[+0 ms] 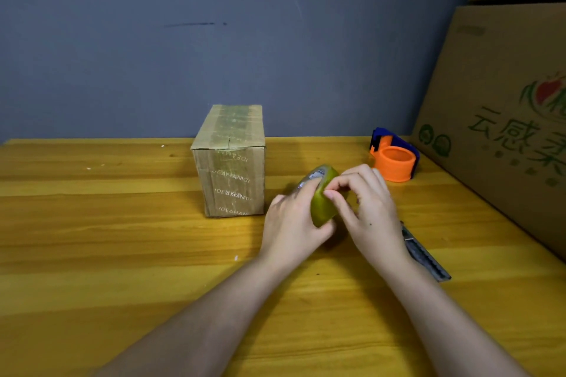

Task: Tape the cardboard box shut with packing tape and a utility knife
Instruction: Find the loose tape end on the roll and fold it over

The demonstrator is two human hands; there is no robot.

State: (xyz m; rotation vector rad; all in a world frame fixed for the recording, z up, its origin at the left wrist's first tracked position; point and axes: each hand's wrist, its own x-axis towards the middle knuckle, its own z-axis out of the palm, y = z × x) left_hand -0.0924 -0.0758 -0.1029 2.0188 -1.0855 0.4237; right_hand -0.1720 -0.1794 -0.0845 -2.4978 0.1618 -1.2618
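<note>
Box (229,162) stands upright near the table's (92,223) far edge, about mid-width, w/ old tape strips already over its top seam and down the front. Looks light and stiff; prob. slides on the smooth wood if pushed, so it wants a steadying hand on top while tape goes on.

Just right of the box, nearer the front edge, left hand (291,223) is wrapped round the tape roll (323,196), held on edge just above the table. Thumb and fingers closed on the roll's rim, firm grip. Roll is a rigid ring, light, slick on the outer wrap; best held by rim or thru the core, as it is now.

Right hand (367,208) touches the roll's top right side, fingertips (329,193) pinched together on the surface, prob. picking for the loose end. Can't tell if it has any tape lifted yet.

Further right, toward the far edge: orange dispenser (393,159), empty. Knife (425,251) lies flat by the right edge, partly under the right wrist, untouched. Big cartons (505,101) lean along the right edge.
</note>
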